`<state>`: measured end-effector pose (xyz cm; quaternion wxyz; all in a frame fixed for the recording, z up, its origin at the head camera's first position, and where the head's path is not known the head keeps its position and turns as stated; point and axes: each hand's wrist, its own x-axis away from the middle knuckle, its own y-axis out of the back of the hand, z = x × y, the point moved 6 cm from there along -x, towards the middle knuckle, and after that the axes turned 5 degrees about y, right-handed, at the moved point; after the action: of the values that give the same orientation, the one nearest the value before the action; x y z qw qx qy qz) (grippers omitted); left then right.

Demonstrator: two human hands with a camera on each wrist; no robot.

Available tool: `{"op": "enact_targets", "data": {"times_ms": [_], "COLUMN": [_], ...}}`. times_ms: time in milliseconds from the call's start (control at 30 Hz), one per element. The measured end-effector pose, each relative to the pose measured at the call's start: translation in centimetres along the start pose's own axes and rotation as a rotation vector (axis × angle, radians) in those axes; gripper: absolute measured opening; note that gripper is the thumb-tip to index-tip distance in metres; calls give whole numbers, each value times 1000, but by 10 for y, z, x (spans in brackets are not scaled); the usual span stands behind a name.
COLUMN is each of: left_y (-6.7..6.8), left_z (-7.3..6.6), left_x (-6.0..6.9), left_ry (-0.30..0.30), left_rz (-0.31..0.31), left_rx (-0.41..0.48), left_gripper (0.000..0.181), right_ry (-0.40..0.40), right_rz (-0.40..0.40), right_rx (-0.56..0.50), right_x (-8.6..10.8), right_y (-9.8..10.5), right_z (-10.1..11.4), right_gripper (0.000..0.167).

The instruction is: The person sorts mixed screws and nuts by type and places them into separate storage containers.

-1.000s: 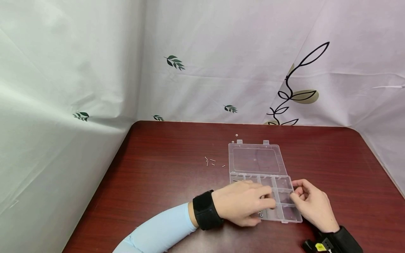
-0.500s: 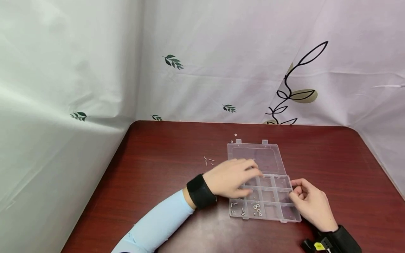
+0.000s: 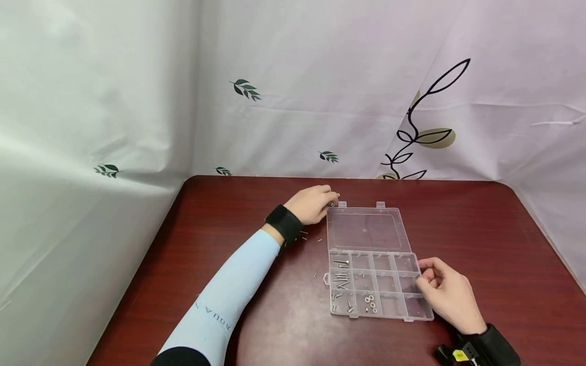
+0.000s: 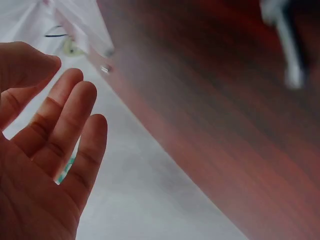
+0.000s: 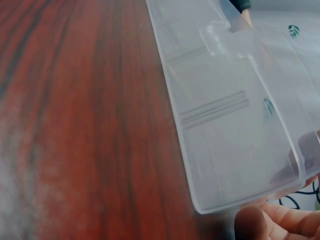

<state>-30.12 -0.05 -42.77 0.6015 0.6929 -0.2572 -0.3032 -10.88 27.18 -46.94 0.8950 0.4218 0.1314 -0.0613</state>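
Note:
A clear plastic compartment box (image 3: pixel 392 306) lies on the table with its lid (image 3: pixel 366 231) folded back flat. Screws (image 3: pixel 341 277) lie in its left column, and small rings (image 3: pixel 373 305), perhaps nuts or washers, lie beside them in the front row. My left hand (image 3: pixel 310 204) reaches past the lid's back left corner, fingertips close to a small ring (image 3: pixel 338 194). In the left wrist view, its fingers are loosely bent with nothing visible between them. At the box's right side my right hand (image 3: pixel 452 295) grips the edge; some of its fingers are hidden.
The brown table (image 3: pixel 256 203) has several loose screws left of the lid, partly hidden by the left wrist. Another small screw (image 3: pixel 314 276) lies left of the box. A white curtain (image 3: pixel 284 101) hangs behind the table's back edge.
My left hand has moved from over the compartments, across the lid, to the table's back near the small rings. The right hand stays at the box's edge.

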Motion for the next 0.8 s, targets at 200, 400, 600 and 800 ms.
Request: {"op": "enact_targets", "data": {"times_ms": [200, 400, 600, 800], "left_y": [-5, -10, -8, -8], "left_z": [9, 11, 13, 21], "left_x": [-16, -22, -24, -19], "left_ry": [-7, -14, -34, -30], "left_rz": [73, 154, 159, 148], "left_rx": [-6, -18, -32, -37], "left_gripper": [25, 31, 18, 13], "right_ry": [1, 1, -3, -6], "right_rz": [-6, 1, -7, -3], "right_rx": [-5, -1, 0, -1], "right_x": [0, 0, 0, 0], "right_y": [1, -1, -1, 0], "right_z": [0, 0, 0, 1], "right_gripper": [28, 28, 28, 27]}}
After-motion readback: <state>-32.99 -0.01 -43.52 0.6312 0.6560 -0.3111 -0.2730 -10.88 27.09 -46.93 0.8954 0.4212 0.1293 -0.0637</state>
